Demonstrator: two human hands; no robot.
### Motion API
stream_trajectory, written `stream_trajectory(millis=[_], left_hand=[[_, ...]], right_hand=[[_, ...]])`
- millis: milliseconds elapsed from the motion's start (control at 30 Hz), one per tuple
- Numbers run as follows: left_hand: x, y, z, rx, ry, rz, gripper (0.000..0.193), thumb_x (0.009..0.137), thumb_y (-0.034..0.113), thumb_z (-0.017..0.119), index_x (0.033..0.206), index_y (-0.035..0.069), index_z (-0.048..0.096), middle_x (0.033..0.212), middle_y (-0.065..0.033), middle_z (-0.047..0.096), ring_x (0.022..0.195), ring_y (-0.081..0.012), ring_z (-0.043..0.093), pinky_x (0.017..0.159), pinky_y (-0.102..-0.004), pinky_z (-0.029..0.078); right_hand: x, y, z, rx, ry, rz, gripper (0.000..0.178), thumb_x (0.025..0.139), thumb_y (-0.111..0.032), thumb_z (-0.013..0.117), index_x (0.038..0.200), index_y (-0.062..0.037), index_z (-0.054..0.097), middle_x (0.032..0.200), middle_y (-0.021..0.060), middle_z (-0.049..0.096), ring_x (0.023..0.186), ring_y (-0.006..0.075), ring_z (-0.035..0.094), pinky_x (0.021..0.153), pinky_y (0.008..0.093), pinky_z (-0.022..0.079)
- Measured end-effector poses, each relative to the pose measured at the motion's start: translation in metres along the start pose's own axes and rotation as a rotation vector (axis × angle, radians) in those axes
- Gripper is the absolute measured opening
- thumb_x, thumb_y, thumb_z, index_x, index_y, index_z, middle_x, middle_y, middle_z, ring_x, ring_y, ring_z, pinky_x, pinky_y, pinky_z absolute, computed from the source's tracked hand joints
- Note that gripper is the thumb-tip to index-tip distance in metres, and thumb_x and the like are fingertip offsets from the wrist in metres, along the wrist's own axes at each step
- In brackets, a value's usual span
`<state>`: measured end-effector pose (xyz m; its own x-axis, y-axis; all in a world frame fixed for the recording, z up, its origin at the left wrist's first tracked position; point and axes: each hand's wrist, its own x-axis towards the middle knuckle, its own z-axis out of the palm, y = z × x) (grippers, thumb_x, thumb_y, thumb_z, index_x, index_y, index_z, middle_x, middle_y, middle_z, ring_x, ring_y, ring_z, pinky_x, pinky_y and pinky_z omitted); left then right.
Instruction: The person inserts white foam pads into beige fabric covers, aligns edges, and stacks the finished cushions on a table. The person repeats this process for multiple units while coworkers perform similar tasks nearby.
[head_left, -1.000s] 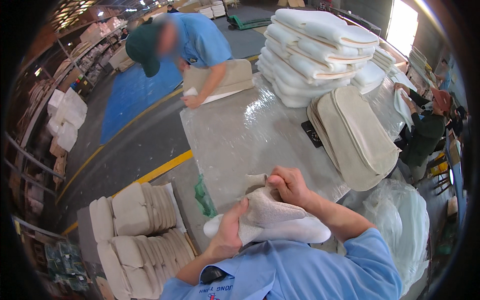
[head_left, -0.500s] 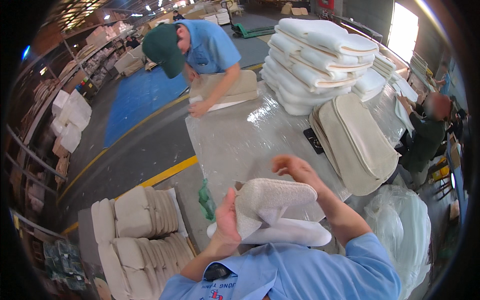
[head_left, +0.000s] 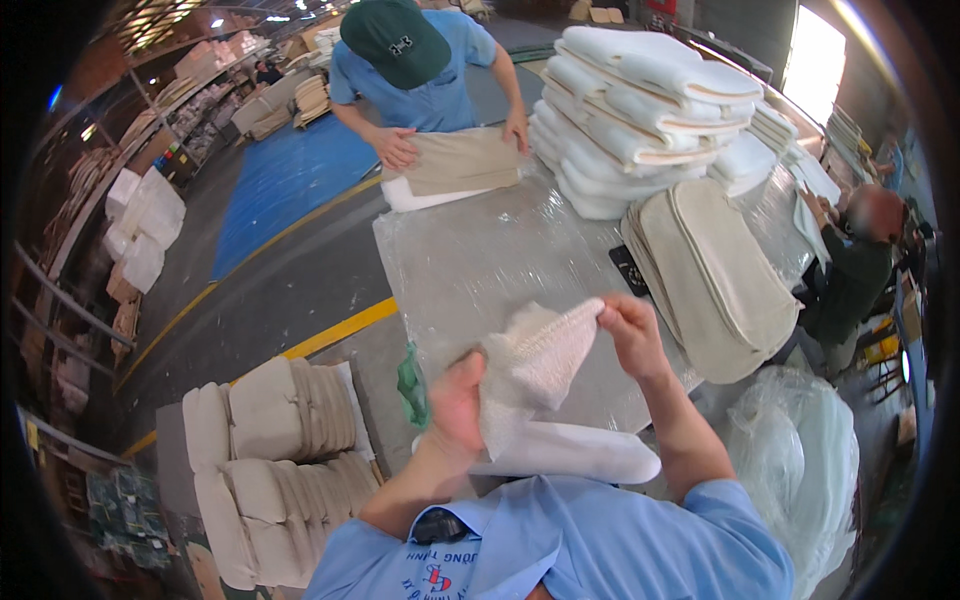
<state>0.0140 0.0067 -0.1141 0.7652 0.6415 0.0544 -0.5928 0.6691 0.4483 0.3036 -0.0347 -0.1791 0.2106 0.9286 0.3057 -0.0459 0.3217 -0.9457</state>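
Note:
A light beige textured fabric cover is held up between my hands, over the near end of the plastic-wrapped table. My right hand pinches its upper right corner and pulls it to a point. At its left edge my left hand grips the fabric, thumb up, the other fingers partly hidden. Just below the cover, against my shirt, lies a white foam pad with a rounded end. The cover hides part of this pad.
Across the table a co-worker's hands rest on a beige cover over white foam. Folded white foam sheets are piled at the back right, beside stacked beige covers. Filled beige cushions stand at left, a plastic-wrapped bundle at right.
My right hand has closed on the cover's corner and drawn it up, turning the cover from folded to pointed. The co-worker has straightened and spread both hands along their cover.

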Motion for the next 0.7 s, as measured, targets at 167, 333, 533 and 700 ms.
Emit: stream_trajectory(millis=[167, 333, 533, 700], left_hand=[[0.005, 0.016, 0.014, -0.019, -0.105, -0.001, 0.074, 0.094, 0.032, 0.076, 0.15, -0.008, 0.049, 0.144, -0.0214, 0.062, 0.128, -0.0346, 0.065, 0.11, -0.0455, 0.052], [0.0, 0.017, 0.024, -0.015, -0.044, 0.093, 0.068, 0.095, 0.025, 0.074, 0.151, -0.004, 0.049, 0.14, -0.0184, 0.065, 0.126, -0.0328, 0.067, 0.11, -0.0433, 0.053], [0.012, 0.01, 0.06, -0.11, -0.296, -0.152, 0.052, 0.101, 0.017, 0.069, 0.148, 0.002, 0.053, 0.135, -0.0139, 0.068, 0.125, -0.0249, 0.068, 0.107, -0.0428, 0.055], [-0.014, -0.026, 0.034, -0.29, -0.365, -0.22, 0.029, 0.106, 0.019, 0.066, 0.129, 0.002, 0.065, 0.12, -0.008, 0.073, 0.115, -0.0173, 0.07, 0.101, -0.032, 0.057]], right_hand=[[0.029, -0.028, -0.002, 0.045, -0.025, -0.1, 0.026, 0.106, -0.024, 0.07, 0.111, 0.0008, 0.072, 0.107, 0.0028, 0.073, 0.101, 0.0126, 0.064, 0.095, 0.0313, 0.049], [0.006, -0.043, 0.006, 0.25, -0.161, -0.024, 0.034, 0.101, -0.021, 0.075, 0.129, -0.0022, 0.068, 0.127, 0.0051, 0.073, 0.12, 0.0158, 0.066, 0.109, 0.0351, 0.047], [-0.039, -0.079, -0.102, 0.022, 0.169, -0.109, 0.032, 0.103, -0.006, 0.064, 0.135, -0.0012, 0.066, 0.129, 0.0076, 0.072, 0.117, 0.0162, 0.067, 0.104, 0.0334, 0.051], [-0.06, -0.263, -0.092, -0.77, -0.013, -0.171, 0.041, 0.086, -0.028, 0.079, 0.111, 0.002, 0.065, 0.107, 0.0091, 0.063, 0.097, 0.0197, 0.059, 0.092, 0.0354, 0.045]])
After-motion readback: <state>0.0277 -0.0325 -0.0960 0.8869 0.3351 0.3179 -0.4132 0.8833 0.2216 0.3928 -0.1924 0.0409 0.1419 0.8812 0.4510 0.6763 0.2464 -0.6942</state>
